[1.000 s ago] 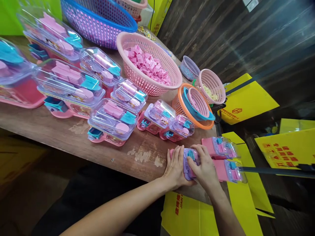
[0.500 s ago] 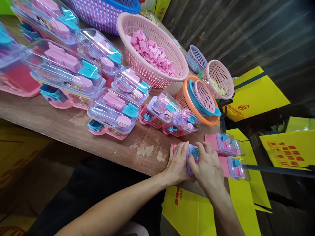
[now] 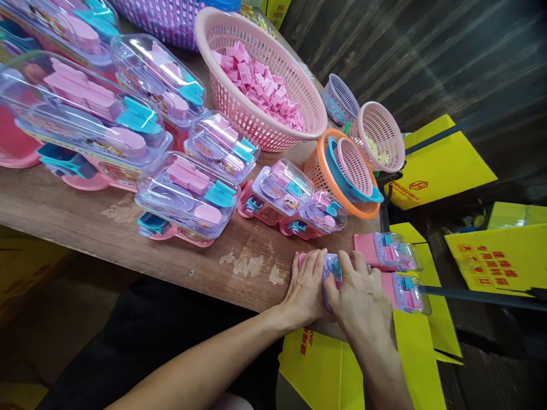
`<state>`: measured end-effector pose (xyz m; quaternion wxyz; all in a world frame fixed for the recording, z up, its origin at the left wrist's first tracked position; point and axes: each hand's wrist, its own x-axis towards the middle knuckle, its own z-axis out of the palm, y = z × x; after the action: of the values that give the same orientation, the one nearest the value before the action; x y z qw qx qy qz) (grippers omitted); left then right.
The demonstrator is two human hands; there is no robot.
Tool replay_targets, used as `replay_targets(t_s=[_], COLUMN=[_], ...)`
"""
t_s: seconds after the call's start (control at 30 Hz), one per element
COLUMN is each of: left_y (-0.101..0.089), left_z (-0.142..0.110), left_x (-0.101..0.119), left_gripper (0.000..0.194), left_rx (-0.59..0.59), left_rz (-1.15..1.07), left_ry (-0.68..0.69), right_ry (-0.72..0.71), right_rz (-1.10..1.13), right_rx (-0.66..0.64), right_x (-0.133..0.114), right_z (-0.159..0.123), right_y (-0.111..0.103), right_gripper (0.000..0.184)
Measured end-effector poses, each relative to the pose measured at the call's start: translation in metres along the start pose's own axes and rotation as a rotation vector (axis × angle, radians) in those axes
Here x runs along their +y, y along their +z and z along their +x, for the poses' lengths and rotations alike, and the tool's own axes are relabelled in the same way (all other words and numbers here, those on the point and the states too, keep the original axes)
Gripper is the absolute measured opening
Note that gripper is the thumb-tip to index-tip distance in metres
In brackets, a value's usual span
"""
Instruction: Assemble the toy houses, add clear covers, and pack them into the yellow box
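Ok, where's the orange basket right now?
In the head view, the orange basket sits right of centre on the wooden table, between the big pink basket and a smaller pink basket.

Bare table edge lies open; toy cases crowd behind it.

Small toy case mostly buried under left hand and right hand; only a purple-clear sliver with a teal bit shows. Purple basket cut off by top edge. Big cases run off left edge. Small pink basket's yellowish contents too small to identify.
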<state>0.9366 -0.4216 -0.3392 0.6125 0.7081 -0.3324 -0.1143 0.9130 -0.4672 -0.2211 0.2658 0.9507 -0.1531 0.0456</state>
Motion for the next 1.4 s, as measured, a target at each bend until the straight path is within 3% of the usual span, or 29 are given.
replay_targets(t_s=[0.23, 0.43, 0.6, 0.77, 0.9, 0.97, 1.03, 1.13, 1.23, 1.33, 1.4], left_y=[-0.001, 0.001, 0.004, 0.003, -0.019, -0.041, -0.065, -0.089, -0.09, -0.079, -0.074], left_z=[0.0, -0.001, 0.0, -0.003, 0.002, 0.018, 0.046, 0.098, 0.131, 0.13, 0.113], left_x=[0.0, 0.001, -0.001, -0.003, 0.006, 0.021, 0.039, 0.058, 0.063, 0.069, 0.08], left_gripper=[0.078, 0.101, 0.093, 0.116, 0.131, 0.13, 0.114, 0.088, 0.06, 0.042, 0.045], left_rx=[0.013, 0.029, 0.02, -0.001, -0.202, -0.269, -0.246, -0.136, -0.076, -0.089, -0.093], left_rz=[0.009, 0.019, 0.03, 0.081, 0.087, 0.11, 0.224, 0.501, 0.769, 0.963, 1.013], left_ry=[0.003, 0.027, 0.019, 0.014, 0.053, 0.176, 0.341, 0.447, 0.34, 0.2, 0.112], right_ry=[0.015, -0.026, -0.01, 0.048, 0.196, 0.191, 0.161, 0.167, 0.23, 0.286, 0.325], right_rz=[-0.147, -0.004, -0.031, 0.192, 0.387, 0.473, 0.528, 0.551, 0.542, 0.509, 0.458], right_rx=[-0.03, -0.054, -0.042, -0.079, -0.028, -0.07, -0.105, -0.118, -0.128, -0.109, -0.062], right_x=[-0.015, -0.004, -0.006, 0.008, 0.019, 0.023, 0.029, 0.055, 0.11, 0.174, 0.199], right_z=[0.002, 0.006, 0.009, 0.002, -0.014, -0.018, -0.02, -0.021, -0.029, -0.036, -0.035], right_y=[-0.009, -0.004, -0.001, 0.009, 0.022, 0.026, 0.029, 0.043, 0.076, 0.114, 0.128], right_gripper=[0.024, 0.022, 0.022, 0.04, 0.057, 0.058, 0.057, 0.056, 0.053, 0.053, 0.055])
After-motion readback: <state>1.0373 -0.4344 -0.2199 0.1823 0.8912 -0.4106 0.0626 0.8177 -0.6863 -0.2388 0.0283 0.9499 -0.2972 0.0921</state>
